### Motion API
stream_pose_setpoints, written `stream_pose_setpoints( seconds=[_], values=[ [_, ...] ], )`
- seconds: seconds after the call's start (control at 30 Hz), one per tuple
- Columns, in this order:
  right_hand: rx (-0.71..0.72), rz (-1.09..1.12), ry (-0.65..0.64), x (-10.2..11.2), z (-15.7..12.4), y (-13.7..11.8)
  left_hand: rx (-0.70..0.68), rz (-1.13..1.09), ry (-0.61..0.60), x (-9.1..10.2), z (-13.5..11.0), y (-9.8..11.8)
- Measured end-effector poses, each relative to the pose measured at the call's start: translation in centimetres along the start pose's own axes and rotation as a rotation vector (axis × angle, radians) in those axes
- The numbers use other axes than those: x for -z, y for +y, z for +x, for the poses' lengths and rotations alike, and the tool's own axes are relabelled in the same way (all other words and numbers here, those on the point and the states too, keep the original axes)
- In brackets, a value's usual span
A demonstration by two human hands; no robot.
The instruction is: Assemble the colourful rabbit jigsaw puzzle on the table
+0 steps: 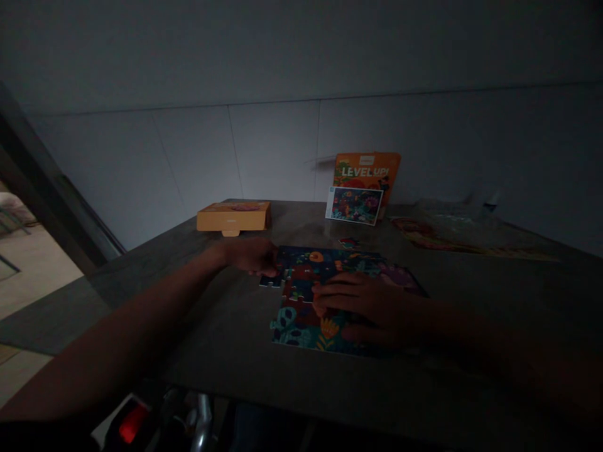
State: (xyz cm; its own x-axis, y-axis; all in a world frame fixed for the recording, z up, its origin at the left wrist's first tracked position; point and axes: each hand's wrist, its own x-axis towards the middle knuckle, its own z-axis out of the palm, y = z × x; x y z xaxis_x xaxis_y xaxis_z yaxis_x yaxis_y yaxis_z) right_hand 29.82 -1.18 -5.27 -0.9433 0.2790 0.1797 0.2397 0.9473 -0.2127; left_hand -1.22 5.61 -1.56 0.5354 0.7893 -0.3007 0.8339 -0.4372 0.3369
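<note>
A colourful jigsaw puzzle [299, 329], mostly assembled, lies flat on the dark table, with its left edge uneven. At its upper left side my left hand [252, 254] is closed, with thumb and fingers on a dark blue puzzle piece [269, 282]. Whether that piece is joined to the rest I cannot tell. My right hand [370, 307] rests over the right middle of the puzzle, fingers stretched out to the left, and hides part of the picture. Beyond the puzzle's top edge lies a loose puzzle piece [349, 243].
A reference picture card [354, 206] leans against an upright orange "LEVEL UP!" box lid [367, 164] near the wall. An open orange box [232, 220] sits at the back left. Clear plastic wrapping [452, 216] and a printed sheet [475, 247] lie at the back right of the table [221, 333].
</note>
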Motion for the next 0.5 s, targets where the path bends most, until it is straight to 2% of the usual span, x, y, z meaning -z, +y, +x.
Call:
stream_pose_setpoints(
  seconds=[0.23,0.5],
  values=[
    [-0.002,-0.002,-0.005,0.1,0.1,0.0,-0.036,0.111,0.071,0.4,-0.7,0.0],
    [-0.009,-0.006,-0.021,0.1,0.1,-0.1,-0.052,0.143,-0.012,0.3,-1.2,0.9]
  ],
)
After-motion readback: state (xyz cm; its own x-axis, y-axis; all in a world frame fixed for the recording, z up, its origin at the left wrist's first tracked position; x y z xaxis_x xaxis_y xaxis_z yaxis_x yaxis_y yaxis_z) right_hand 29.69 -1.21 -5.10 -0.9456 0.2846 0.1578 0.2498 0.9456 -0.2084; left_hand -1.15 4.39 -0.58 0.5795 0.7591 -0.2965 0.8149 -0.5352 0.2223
